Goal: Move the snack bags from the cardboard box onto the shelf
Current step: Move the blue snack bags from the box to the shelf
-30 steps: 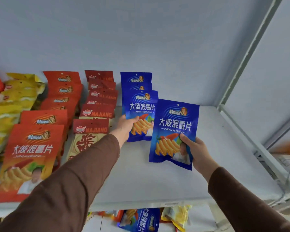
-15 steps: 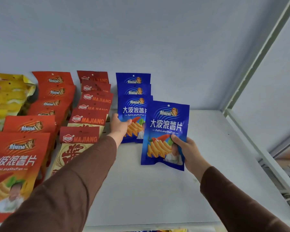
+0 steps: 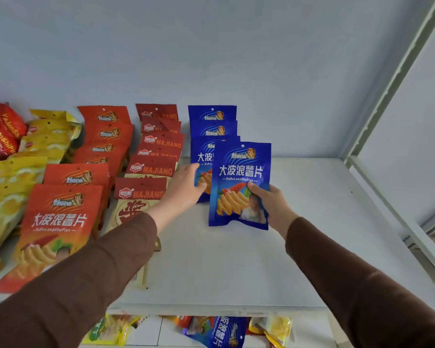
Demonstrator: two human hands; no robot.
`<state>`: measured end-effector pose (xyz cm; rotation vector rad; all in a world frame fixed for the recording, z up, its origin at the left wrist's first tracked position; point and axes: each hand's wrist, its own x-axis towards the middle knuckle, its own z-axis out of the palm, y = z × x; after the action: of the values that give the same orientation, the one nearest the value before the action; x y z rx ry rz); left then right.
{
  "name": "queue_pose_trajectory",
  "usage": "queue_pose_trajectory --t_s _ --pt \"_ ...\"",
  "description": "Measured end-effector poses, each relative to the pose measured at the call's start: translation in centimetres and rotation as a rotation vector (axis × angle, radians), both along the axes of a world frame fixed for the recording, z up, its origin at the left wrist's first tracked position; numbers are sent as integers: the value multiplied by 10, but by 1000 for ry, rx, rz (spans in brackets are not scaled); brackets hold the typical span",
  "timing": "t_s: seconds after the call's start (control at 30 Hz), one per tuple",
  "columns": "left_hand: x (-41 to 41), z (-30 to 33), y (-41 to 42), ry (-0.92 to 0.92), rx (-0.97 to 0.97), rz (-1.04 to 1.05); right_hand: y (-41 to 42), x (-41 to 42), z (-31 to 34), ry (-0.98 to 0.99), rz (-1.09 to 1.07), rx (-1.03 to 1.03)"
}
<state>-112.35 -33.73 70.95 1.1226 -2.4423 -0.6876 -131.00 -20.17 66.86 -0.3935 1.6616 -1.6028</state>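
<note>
A row of blue snack bags (image 3: 212, 128) stands on the white shelf (image 3: 299, 222), leaning against the back wall. My left hand (image 3: 183, 187) holds the lower left side of the front bag of that row (image 3: 203, 159), thumb across its face. My right hand (image 3: 269, 202) grips another blue bag (image 3: 240, 177) at its lower right corner and holds it upright just in front of the row, overlapping it. The cardboard box is out of view.
Left of the blue row stand rows of dark red MAJIANG bags (image 3: 151, 169), orange-red bags (image 3: 60, 217) and yellow bags (image 3: 8, 187). A shelf post (image 3: 397, 79) rises at the right. More snack bags (image 3: 219, 330) lie below the shelf edge.
My right hand has carried the blue bag left and back until it overlaps the row. My left hand has stayed on the front bag. The view has tilted down a little.
</note>
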Motion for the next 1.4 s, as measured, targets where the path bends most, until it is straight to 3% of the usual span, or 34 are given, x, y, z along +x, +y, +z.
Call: queue_pose_trajectory --t_s 0.17,0.37,0.77,0.9,1.17,1.4 --pt "38 30 3 -330 -323 -113 -32 30 -7 -33 83 -30" --pt "55 31 7 -351 -431 -126 -63 36 -23 -26 -4 49" --pt "51 15 7 -359 -460 -149 -66 35 -15 150 -84 196" --pt "51 16 7 -353 -460 -151 -58 32 -15 330 -112 209" --pt "68 25 16 -294 -445 -135 -26 47 17 979 90 322" --pt "108 36 42 -258 -436 -93 9 102 47 1156 313 381"
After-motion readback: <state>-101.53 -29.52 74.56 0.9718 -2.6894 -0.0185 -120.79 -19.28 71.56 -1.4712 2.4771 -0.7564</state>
